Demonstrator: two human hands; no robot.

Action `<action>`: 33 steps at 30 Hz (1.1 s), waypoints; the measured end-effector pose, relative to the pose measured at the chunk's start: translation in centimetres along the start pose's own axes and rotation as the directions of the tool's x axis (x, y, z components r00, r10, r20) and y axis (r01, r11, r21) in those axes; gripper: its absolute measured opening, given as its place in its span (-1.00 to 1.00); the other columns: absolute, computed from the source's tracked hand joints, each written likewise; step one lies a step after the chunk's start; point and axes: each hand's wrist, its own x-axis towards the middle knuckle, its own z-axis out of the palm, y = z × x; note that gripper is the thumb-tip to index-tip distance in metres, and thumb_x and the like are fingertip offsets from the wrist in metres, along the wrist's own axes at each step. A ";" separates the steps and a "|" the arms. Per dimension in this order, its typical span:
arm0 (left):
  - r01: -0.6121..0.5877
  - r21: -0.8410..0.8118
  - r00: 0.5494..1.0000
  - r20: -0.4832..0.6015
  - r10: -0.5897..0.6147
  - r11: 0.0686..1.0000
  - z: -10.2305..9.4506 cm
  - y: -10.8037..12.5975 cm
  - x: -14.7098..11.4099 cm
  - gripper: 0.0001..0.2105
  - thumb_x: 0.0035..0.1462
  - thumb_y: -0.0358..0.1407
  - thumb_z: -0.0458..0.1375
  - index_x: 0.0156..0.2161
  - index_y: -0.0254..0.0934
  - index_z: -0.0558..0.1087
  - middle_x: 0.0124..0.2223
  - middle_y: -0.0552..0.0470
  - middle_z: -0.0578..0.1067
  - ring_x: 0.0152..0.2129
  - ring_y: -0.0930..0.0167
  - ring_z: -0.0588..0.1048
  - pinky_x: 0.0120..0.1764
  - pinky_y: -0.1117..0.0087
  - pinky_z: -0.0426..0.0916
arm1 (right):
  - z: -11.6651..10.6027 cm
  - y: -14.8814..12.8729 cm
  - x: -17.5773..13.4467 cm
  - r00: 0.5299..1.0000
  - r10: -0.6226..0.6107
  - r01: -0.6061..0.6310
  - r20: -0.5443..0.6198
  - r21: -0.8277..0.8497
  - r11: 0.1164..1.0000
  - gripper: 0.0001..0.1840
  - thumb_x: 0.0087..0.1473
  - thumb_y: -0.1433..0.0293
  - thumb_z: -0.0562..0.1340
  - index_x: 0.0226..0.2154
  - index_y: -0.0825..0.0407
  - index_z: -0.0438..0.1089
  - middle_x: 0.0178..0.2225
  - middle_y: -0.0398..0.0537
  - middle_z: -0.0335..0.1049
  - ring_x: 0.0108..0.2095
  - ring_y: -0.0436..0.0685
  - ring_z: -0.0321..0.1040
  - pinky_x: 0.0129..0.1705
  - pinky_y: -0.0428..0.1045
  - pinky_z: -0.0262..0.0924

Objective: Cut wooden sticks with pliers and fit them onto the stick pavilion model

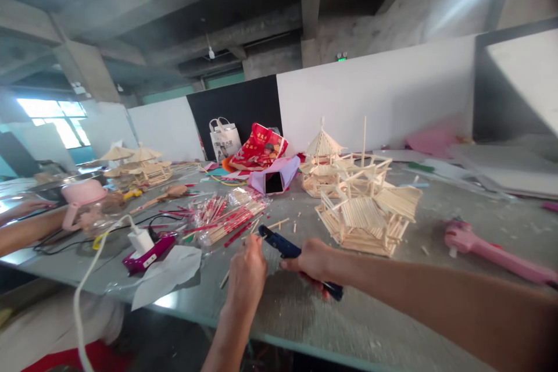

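Note:
My left hand is closed in a pinch, apparently around a thin wooden stick whose lower end shows beside the wrist. Its fingertips touch or almost touch the front end of a long dark blue hand tool. Wrapped around that tool's handle is my right hand; blur and the fingers hide what kind of tool it is. Just beyond my right hand stands a model pavilion of pale wooden sticks, with a pointed-roof part behind it. Red-tipped sticks lie in clear plastic beyond my left hand.
A pink glue gun lies at the right. On the left are a purple power strip with a white plug and cable, white paper and a pink-lidded jug beside another person's arm. Bags and a phone sit farther back.

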 end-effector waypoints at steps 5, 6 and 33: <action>-0.049 -0.025 0.999 0.009 0.049 0.999 0.1 0.1 0.4 -0.81 0.20 -0.40 -0.19 -0.31 -0.29 0.26 -0.45 -0.01 0.48 -0.47 0.36 0.50 -0.52 0.45 0.18 | -0.6 0.1 0.2 0.999 0.021 -0.022 -0.044 -0.029 0.999 -0.60 -0.12 0.18 0.18 -0.75 0.07 0.12 -0.86 -0.21 0.06 -0.86 0.01 0.08 -0.86 -0.09 0.07; -0.059 -0.034 0.998 0.007 0.059 0.998 0.1 0.2 0.3 -0.81 0.20 -0.40 -0.19 -0.31 -0.29 0.26 -0.44 0.00 0.48 -0.45 0.37 0.50 -0.50 0.46 0.19 | -0.9 0.2 0.1 0.999 0.014 -0.015 -0.029 -0.022 1.000 -0.60 -0.12 0.18 0.18 -0.75 0.07 0.13 -0.85 -0.21 0.06 -0.86 0.00 0.08 -0.86 -0.10 0.08; 0.243 -0.837 0.970 0.210 -0.123 0.491 -3.5 -0.9 0.6 -0.76 0.02 -0.12 0.01 -0.32 -0.27 0.31 -0.63 0.23 0.22 -0.70 0.53 0.24 -0.61 0.55 0.11 | 2.8 -1.7 0.0 0.840 -0.384 0.025 -0.384 -0.679 0.734 -0.24 -0.15 0.11 0.24 -0.12 0.50 0.26 -0.20 0.59 0.23 -0.18 0.64 0.16 -0.24 0.49 -0.04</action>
